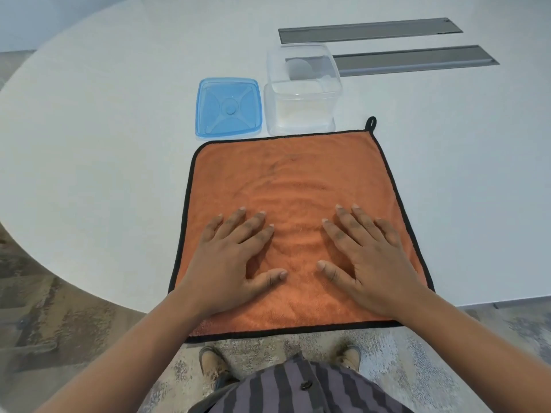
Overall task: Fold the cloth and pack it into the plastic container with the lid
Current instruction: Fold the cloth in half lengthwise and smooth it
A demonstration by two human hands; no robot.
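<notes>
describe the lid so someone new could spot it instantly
On the white table, look just past the far left corner of the orange cloth. The lid lies flat there, left of the clear container. It is the only blue thing, square with rounded corners.

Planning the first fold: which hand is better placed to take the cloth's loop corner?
Right, probably. The right hand lies flat on the orange cloth on the loop's side; the left hand would have to cross over.
</notes>
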